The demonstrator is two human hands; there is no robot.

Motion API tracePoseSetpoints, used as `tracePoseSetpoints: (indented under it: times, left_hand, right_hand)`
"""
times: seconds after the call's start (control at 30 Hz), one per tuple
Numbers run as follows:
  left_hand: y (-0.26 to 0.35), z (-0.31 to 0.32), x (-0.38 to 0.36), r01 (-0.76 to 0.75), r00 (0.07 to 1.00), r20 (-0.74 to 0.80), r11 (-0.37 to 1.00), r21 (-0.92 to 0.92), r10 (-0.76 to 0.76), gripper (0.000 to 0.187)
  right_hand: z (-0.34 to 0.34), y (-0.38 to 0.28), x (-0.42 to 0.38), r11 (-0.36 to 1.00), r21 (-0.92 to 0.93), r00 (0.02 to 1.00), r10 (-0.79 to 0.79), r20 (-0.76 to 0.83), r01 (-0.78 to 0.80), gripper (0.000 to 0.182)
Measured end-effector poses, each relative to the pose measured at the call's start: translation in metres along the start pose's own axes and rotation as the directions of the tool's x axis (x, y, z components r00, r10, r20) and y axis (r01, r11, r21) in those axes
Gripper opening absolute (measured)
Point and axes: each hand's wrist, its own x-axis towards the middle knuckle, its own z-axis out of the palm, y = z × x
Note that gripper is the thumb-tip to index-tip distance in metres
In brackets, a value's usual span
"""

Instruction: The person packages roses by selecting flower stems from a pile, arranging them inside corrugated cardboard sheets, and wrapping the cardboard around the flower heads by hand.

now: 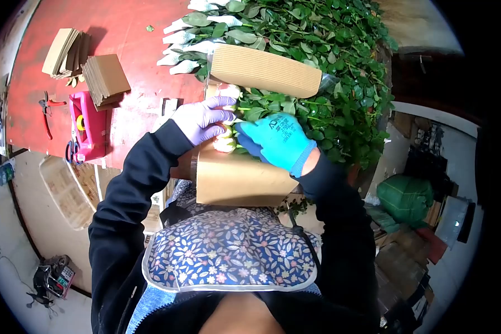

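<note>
My left hand (203, 119), in a thin purple glove, has its fingers curled against pale pink-and-yellow rose heads (224, 145). To the right of it, my right hand (281, 139) wears a bright blue work glove with a dark palm. Its fingers are bent around the rose stems just behind the heads; the fingertips are partly hidden. The roses lie on an opened cardboard wrap, its plain flap (242, 181) towards me and its ribbed flap (266, 69) raised on the far side. Leafy stems (270, 106) run right from the heads.
Roses in white net sleeves (179, 38) and a leafy heap (339, 72) cover the table's far right. On the red tabletop (131, 28) are cardboard stacks (106, 80), red-handled pruners (47, 111), a pink holder (89, 122) and scissors (71, 150). A green bundle (404, 197) sits right.
</note>
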Motion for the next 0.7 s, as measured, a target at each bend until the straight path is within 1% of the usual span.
tracePoseSetpoints:
  times: [0.03, 0.07, 0.1, 0.17, 0.2, 0.23, 0.3, 0.33, 0.4, 0.5, 0.53, 0.57, 0.63, 0.67, 0.7]
  left_hand:
    - [-0.001, -0.001, 0.000, -0.004, 1.000, -0.008, 1.000, 0.000, 0.004, 0.036]
    - [-0.001, -0.002, 0.000, 0.002, 1.000, 0.008, 1.000, 0.001, -0.002, 0.036]
    - [-0.002, 0.000, 0.000, 0.001, 1.000, 0.011, 1.000, 0.007, -0.001, 0.036]
    - [-0.006, 0.002, 0.000, -0.033, 0.999, 0.002, 0.999, 0.021, 0.033, 0.036]
    - [-0.004, 0.003, 0.001, 0.000, 1.000, 0.005, 1.000, 0.001, 0.000, 0.036]
    - [-0.004, 0.004, 0.001, -0.001, 1.000, 0.006, 1.000, 0.000, 0.001, 0.036]
    - [-0.004, 0.006, 0.000, -0.016, 1.000, -0.020, 0.998, 0.054, 0.017, 0.035]
    - [-0.003, 0.005, -0.001, -0.011, 1.000, -0.021, 0.999, 0.050, 0.012, 0.035]
    - [0.001, 0.006, -0.001, 0.040, 0.999, -0.029, 0.997, 0.070, -0.038, 0.032]
    - [0.001, 0.007, 0.000, 0.039, 0.998, -0.041, 0.997, 0.060, -0.037, 0.030]
    - [0.000, 0.008, 0.000, 0.047, 0.998, -0.040, 0.997, 0.065, -0.045, 0.030]
    - [0.001, 0.008, 0.000, 0.037, 0.999, -0.032, 0.997, 0.069, -0.035, 0.030]
    - [0.003, 0.007, 0.001, 0.078, 0.997, -0.029, 0.997, 0.007, -0.078, 0.030]
    - [0.000, 0.008, 0.001, 0.061, 0.998, -0.025, 0.998, -0.005, -0.061, 0.035]
    - [0.001, 0.007, 0.002, 0.044, 0.999, -0.003, 0.999, -0.003, -0.044, 0.035]
  right_hand:
    - [0.000, -0.002, -0.003, 0.999, 0.050, 0.990, -0.027, 0.136, 0.021, 0.019]
    - [0.006, -0.004, -0.006, 0.995, 0.095, 0.992, -0.014, 0.122, 0.003, 0.021]
    - [0.013, -0.003, -0.009, 0.995, 0.096, 0.993, -0.014, 0.115, 0.003, 0.021]
    - [0.021, 0.004, -0.007, 0.983, 0.169, 0.997, -0.074, 0.017, 0.070, 0.016]
    - [0.019, 0.001, -0.002, 0.988, 0.151, 0.982, 0.001, 0.188, -0.030, 0.021]
    - [0.021, 0.003, 0.000, 0.988, 0.151, 0.982, 0.002, 0.189, -0.031, 0.021]
    - [0.024, 0.006, 0.003, 0.980, 0.200, 0.975, -0.066, 0.214, 0.023, 0.023]
    - [0.023, 0.005, 0.006, 0.979, 0.203, 0.974, -0.069, 0.218, 0.023, 0.023]
    - [0.021, 0.004, 0.009, 0.968, 0.247, 0.969, -0.011, 0.249, -0.052, 0.023]
    - [0.034, 0.003, 0.014, 0.971, 0.231, 0.969, 0.006, 0.248, -0.065, 0.023]
    - [0.035, 0.005, 0.018, 0.975, 0.209, 0.949, 0.005, 0.314, -0.075, 0.024]
    - [0.036, 0.005, 0.021, 0.975, 0.208, 0.952, 0.016, 0.306, -0.083, 0.024]
    - [0.033, 0.004, 0.024, 0.983, 0.157, 0.919, 0.021, 0.394, -0.090, 0.025]
    - [0.033, 0.004, 0.025, 0.990, 0.114, 0.910, 0.028, 0.414, -0.082, 0.027]
    - [0.035, 0.004, 0.024, 0.988, 0.117, 0.914, 0.049, 0.404, -0.105, 0.027]
